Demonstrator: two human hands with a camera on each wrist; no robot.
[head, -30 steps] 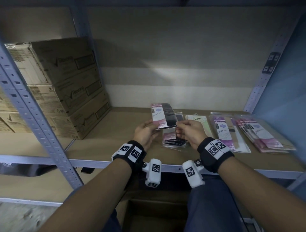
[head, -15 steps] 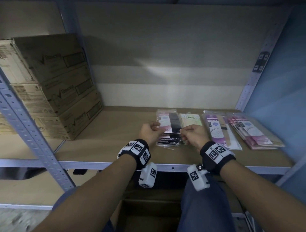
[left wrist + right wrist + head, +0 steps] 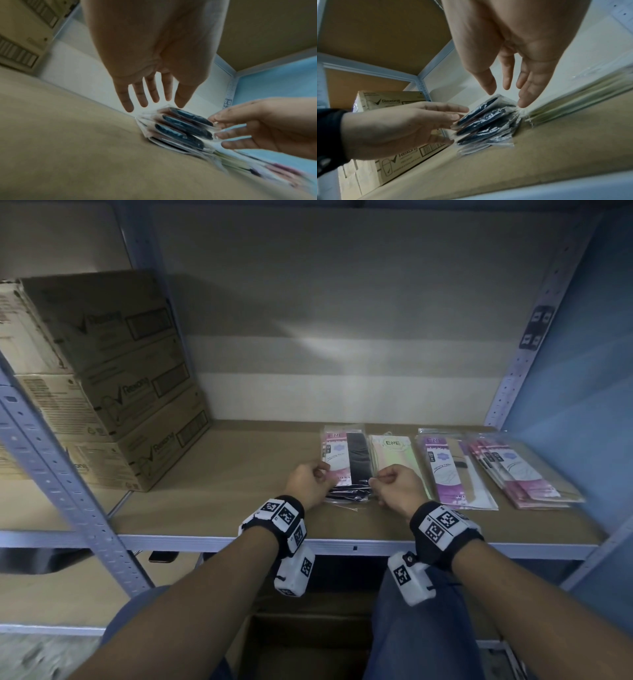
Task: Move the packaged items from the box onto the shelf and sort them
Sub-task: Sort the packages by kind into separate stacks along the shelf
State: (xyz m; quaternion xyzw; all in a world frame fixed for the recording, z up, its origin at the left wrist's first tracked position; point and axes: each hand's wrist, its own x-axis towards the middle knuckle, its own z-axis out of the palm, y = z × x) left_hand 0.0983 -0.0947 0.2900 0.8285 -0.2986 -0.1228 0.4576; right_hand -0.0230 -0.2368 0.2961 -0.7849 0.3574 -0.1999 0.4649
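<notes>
A stack of clear packets with pink cards and black contents (image 3: 347, 460) lies on the wooden shelf (image 3: 222, 501). My left hand (image 3: 308, 479) is at the stack's left near corner and my right hand (image 3: 397, 484) at its right near corner. In the left wrist view my left hand (image 3: 154, 100) hangs over the stack (image 3: 185, 129) with straight fingers, while the right hand's fingertips (image 3: 217, 134) touch its side. In the right wrist view my right hand (image 3: 506, 86) reaches down to the stack (image 3: 488, 121), and my left hand (image 3: 447, 117) touches the other side.
Right of the stack lie cream packets (image 3: 397, 460), purple packets (image 3: 452, 470) and a pink pile (image 3: 520, 474). Stacked Rexona cartons (image 3: 120, 392) fill the shelf's left end behind a metal upright (image 3: 68, 484). An open cardboard box (image 3: 308, 645) sits below between my knees.
The pink and black packet that both hands held up in the air has come down onto the stack. Both hands have let go and now touch the stack's sides.
</notes>
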